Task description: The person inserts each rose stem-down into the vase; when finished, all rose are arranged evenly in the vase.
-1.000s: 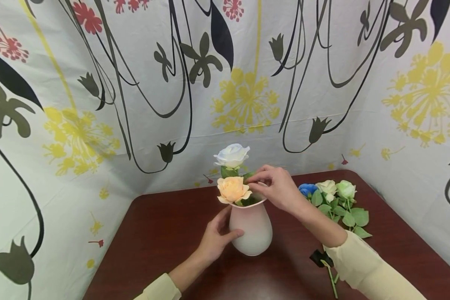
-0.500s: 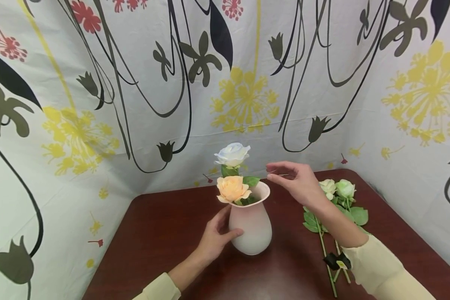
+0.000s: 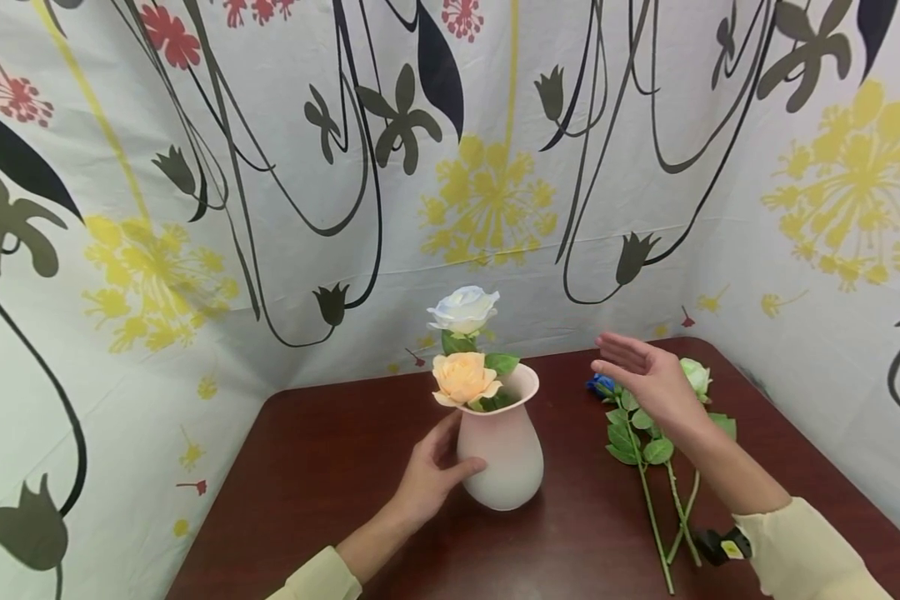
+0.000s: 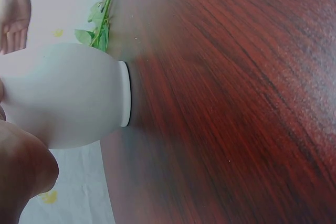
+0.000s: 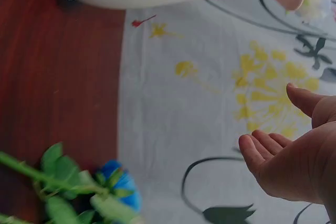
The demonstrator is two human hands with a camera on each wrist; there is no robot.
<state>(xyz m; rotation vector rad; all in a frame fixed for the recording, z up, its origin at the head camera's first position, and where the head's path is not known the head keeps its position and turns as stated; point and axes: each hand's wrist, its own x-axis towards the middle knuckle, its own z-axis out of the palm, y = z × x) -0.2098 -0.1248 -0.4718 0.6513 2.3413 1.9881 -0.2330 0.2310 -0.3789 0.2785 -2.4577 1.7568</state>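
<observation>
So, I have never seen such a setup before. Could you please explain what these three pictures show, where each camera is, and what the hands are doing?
There is no machine here: a person works with two bare hands and wears three cameras. The wide picture comes from a camera on the head, looking down at a dark wooden table. The other two come from cameras on the wrists, so they look tilted and very close.

The left hand rests on the side of a pale pink vase, which holds a peach rose and a white rose. The right hand is open, holds nothing, and hovers above loose flowers lying on the table: a blue one, a pale green one, with green stems.
</observation>
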